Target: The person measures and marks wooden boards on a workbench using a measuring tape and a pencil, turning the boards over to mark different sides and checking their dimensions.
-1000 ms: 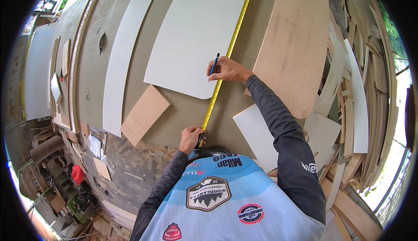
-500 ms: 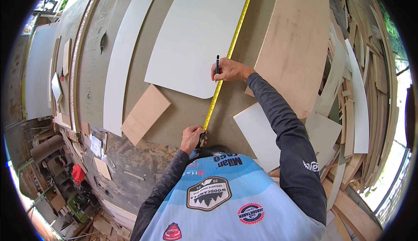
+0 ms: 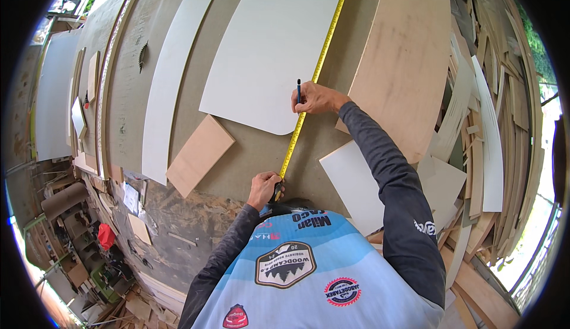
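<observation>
A marking-out step seems to be in hand: a length appears to be read off the yellow tape (image 3: 323,53) for the white board (image 3: 267,50). The board is laid flat on the bench (image 3: 249,154), and the tape is stretched along its right edge. At the near side of the bench, the dark tape case (image 3: 276,194) is held by the left hand (image 3: 265,190), the grip clamped on it. By the right hand (image 3: 319,98), a dark blue pencil (image 3: 298,89) is pinched between thumb and fingers, beside the tape and near the board's rounded corner; whether the board is touched by the tip cannot be told. For the next move, the tape would need to be held straight and the tip to be set on the board at the chosen graduation.

The tape's long axis is directed from the case away from the person, slanted rightward. The board is aligned much the same way, its far end cut off by the view. The pencil's blunt end is pointed away from the person.
</observation>
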### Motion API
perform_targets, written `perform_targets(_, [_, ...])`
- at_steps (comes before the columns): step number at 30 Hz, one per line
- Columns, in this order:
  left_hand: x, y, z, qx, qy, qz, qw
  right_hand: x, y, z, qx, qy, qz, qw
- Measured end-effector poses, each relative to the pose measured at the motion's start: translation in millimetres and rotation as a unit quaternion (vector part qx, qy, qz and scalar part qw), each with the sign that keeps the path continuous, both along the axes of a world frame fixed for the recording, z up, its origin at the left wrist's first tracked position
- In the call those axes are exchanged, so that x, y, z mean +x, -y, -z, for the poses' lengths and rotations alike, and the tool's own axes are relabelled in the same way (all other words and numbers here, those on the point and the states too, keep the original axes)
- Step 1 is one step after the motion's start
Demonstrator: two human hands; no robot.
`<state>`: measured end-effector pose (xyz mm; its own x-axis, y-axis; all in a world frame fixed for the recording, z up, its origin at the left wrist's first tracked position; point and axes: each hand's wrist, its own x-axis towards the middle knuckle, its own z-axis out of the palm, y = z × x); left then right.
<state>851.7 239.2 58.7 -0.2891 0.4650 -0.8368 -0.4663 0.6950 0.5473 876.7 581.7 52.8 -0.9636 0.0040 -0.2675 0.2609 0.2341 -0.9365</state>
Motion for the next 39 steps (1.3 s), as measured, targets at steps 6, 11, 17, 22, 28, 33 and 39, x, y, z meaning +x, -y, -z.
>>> perform_targets(6, [0.3,-0.1,-0.5,0.002,0.001,-0.004,1.0,1.5,2.1,4.8,0.008,-0.013,-0.009,1.0])
perform_targets(11, [1.5,1.2,2.6,0.009,0.007,0.0,1.0,3.5,1.6,3.4,0.017,-0.004,-0.014,1.0])
perform_targets(17, [2.6,1.8,4.4,0.014,0.002,0.003,1.0,4.8,1.4,3.1,0.023,0.005,-0.021,1.0])
perform_targets(22, [2.1,-0.2,1.3,0.009,0.004,0.005,1.0,4.4,0.4,1.8,0.029,0.02,-0.029,0.999])
perform_targets(28, [1.9,0.2,2.3,0.011,0.004,0.01,1.0,4.4,2.5,6.8,0.023,-0.012,-0.008,1.0])
perform_targets(33, [1.8,-0.6,0.3,0.01,0.003,0.007,1.0,3.8,0.7,3.1,0.031,0.016,-0.026,0.999])
perform_targets(39, [2.3,-2.4,-2.5,0.007,0.004,0.003,1.0,3.7,0.3,0.7,0.034,0.034,-0.026,0.999])
